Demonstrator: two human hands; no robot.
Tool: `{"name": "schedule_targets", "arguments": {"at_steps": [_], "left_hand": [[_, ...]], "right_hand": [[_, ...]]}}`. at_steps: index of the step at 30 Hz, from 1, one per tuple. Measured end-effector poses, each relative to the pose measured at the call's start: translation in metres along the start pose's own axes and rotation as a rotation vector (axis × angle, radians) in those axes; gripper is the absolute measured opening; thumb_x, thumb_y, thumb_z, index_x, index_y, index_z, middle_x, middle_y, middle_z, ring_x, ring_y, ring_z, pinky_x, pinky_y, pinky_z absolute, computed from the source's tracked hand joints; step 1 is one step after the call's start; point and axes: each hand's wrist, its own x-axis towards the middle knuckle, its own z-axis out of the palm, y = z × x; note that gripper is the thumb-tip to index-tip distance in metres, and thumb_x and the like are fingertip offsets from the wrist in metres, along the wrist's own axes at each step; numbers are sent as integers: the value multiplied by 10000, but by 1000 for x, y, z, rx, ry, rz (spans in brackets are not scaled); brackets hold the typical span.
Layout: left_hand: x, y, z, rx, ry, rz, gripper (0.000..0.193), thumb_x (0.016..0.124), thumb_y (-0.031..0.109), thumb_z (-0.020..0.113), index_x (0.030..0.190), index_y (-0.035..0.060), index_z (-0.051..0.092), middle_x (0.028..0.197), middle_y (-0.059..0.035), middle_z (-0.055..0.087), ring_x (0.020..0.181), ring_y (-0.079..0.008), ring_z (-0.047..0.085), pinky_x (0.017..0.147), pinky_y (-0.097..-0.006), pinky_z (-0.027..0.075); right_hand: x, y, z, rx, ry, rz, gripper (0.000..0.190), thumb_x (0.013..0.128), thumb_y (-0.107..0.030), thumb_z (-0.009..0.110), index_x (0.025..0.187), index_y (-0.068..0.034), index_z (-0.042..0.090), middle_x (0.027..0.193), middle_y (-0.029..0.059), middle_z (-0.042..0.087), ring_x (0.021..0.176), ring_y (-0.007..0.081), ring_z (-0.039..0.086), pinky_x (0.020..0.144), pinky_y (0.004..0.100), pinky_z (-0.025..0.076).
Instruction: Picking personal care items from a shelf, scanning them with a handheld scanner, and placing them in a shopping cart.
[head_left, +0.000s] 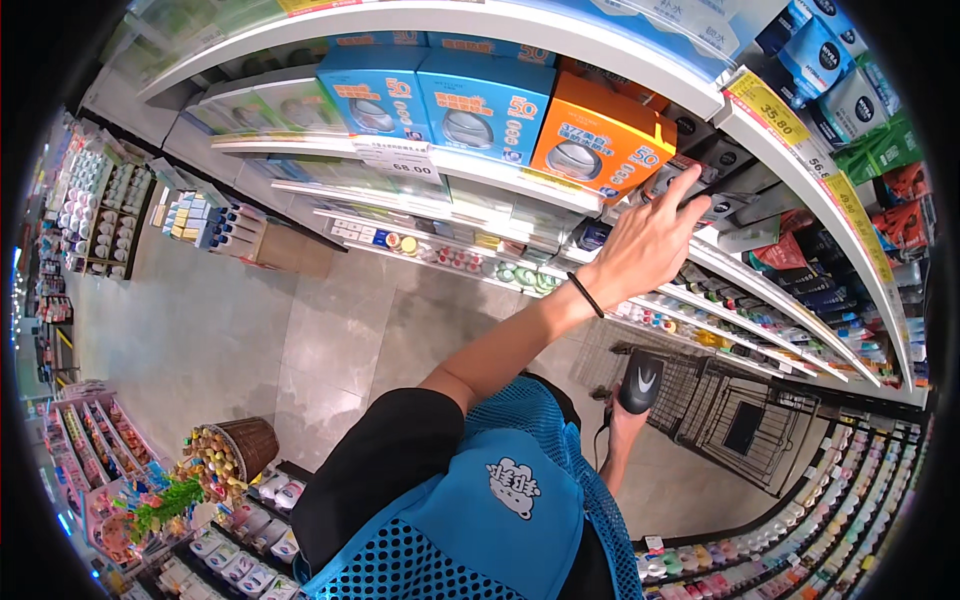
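Note:
My left hand (649, 236), with a black band on the wrist, reaches up to the shelf with its fingers apart. Its fingertips are at small Nivea packages (724, 206), just right of an orange sunscreen box (596, 139); no item shows in its grip. Blue sunscreen boxes (484, 105) stand left of the orange one. Lower right, my right hand (626, 431) is closed round a black handheld barcode scanner (643, 381), from which a cord hangs.
White shelf edges (517, 176) with price tags run across the front and curve down the right. A wire cart (739, 427) stands on the floor beyond the scanner. Stocked shelves (787, 517) lie lower right. A brown basket planter (251, 448) and a display stand (292, 247) are at the left.

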Motion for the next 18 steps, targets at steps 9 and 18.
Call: {"name": "schedule_targets", "arguments": {"at_steps": [9, 18], "left_hand": [[16, -10, 12, 179, -61, -43, 570, 822, 72, 658, 1363, 25, 482, 1436, -273, 402, 1091, -447, 616, 821, -481, 573], [30, 7, 3, 208, -29, -63, 468, 822, 80, 665, 1271, 43, 537, 1365, -223, 497, 882, -388, 691, 717, -453, 586]], "right_hand": [[11, -12, 4, 8, 34, -69, 176, 846, -85, 772, 954, -9, 656, 758, 35, 657, 648, 119, 617, 608, 286, 501], [16, 4, -26, -45, -49, -185, 155, 853, -110, 759, 913, -8, 659, 718, 22, 647, 629, 111, 609, 581, 273, 480]]}}
